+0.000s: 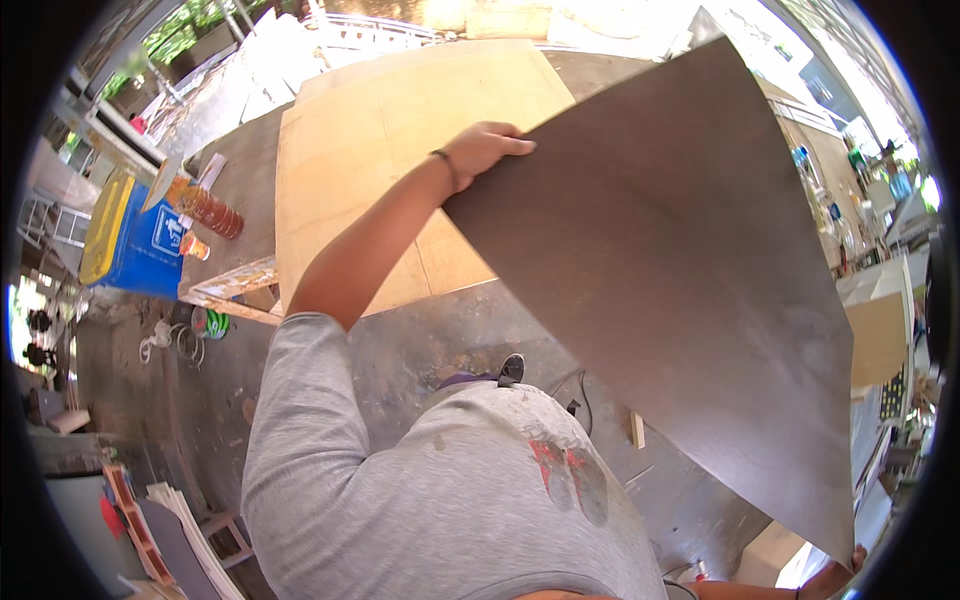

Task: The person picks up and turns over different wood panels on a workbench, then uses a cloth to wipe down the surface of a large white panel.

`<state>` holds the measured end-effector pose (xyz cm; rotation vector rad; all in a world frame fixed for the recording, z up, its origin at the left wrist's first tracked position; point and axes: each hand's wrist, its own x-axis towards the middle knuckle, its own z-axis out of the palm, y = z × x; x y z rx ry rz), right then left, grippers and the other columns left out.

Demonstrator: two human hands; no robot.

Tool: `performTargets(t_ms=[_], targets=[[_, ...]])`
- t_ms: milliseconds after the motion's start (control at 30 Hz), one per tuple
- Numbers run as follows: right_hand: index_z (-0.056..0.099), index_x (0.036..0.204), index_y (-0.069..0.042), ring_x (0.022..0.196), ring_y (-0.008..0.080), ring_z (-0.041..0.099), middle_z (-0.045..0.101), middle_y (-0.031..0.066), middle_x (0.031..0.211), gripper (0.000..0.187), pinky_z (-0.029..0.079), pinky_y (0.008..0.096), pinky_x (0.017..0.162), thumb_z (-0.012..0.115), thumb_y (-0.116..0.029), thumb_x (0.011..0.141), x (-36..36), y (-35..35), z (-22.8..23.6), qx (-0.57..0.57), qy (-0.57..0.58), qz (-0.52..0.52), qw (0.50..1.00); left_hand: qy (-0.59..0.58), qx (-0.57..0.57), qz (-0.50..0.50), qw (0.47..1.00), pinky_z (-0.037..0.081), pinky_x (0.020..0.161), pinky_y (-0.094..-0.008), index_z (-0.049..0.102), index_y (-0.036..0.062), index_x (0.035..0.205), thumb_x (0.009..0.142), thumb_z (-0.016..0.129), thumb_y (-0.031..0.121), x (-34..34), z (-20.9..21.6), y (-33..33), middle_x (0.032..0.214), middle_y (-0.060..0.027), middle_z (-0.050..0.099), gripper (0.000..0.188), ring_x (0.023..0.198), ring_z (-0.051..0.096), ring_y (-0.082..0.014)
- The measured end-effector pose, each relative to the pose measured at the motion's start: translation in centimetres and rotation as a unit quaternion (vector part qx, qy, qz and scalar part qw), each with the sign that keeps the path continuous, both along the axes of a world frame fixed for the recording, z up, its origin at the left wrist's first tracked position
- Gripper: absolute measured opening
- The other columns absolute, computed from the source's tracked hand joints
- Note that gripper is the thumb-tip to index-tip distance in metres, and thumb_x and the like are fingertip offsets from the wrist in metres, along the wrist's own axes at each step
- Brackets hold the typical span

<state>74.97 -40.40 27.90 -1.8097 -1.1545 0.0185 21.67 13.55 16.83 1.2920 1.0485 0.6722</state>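
A large dark brown sheet [680, 290], flat and thin like a board, is held up at a slant across the right half of the view. My left hand [485, 155] grips its left edge near a corner, with the thumb on the face turned toward me and the fingers behind. Low at the right rim, my right hand [838, 572] is at the sheet's bottom corner; little of its fingers shows, though they appear closed around that corner. A pale plywood panel [350, 190] lies on the worktable beyond my left forearm, partly covered by the arm and the sheet.
On the table's left side stand a ribbed brown bottle [212, 212] and an orange cup [195, 246]. A blue bin with a yellow lid [150, 240] is beside it. A wood offcut [637, 430] and a dark cable [588, 405] lie on the floor. Boards [175, 530] lean at lower left.
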Motion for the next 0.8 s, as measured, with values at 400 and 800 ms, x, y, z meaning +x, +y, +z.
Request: performTargets(t_ms=[400, 800], targets=[[0.039, 0.123, 0.001, 0.111, 0.0204, 0.044, 0.047, 0.0109, 0.119, 0.056, 0.033, 0.0339, 0.097, 0.056, -0.036, 0.084, -10.1, -11.9, 2.1, 0.011, 0.026, -0.165, 0.986, 0.289, 0.126, -0.378, 0.87, 0.044, 0.077, -0.0381, 0.064, -0.0019, 0.099, 0.078, 0.067, 0.032, 15.2, -9.5, -5.1, 0.098, -0.0195, 0.061, 0.04, 0.089, 0.057, -0.0278], [0.041, 0.121, 0.001, 0.106, 0.0203, 0.05, 0.051, 0.0117, 0.114, 0.044, 0.037, 0.0336, 0.094, 0.057, -0.022, 0.087, -11.4, -19.0, 5.6, -0.023, 0.038, -0.213, 0.976, 0.291, -0.147, -0.387, 0.862, 0.053, 0.063, -0.036, 0.043, 0.0157, 0.129, 0.085, 0.056, 0.037, 15.0, -24.1, -6.1, 0.114, -0.0047, 0.059, 0.051, 0.086, 0.063, -0.019]])
